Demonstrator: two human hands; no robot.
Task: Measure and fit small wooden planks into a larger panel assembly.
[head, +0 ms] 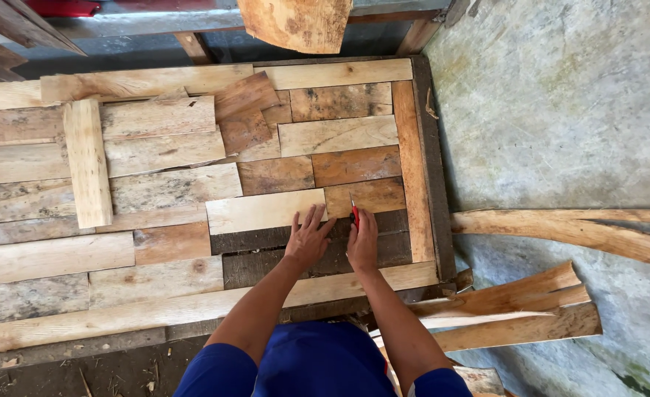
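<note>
Basically, the left hand (308, 239) lay flat with fingers spread on a pale board (262, 211) in the patchwork wood panel (192, 184). The right hand (362, 242) had its fingers closed around a red pencil (354, 214), tip at the edge of a brown board (365, 196). Risk as I judged it: the loose pale board could slide under the palm and throw any mark off. The pencil tip was too small to read. The scrap planks (516, 305) were cut off at the frame's bottom.
</note>
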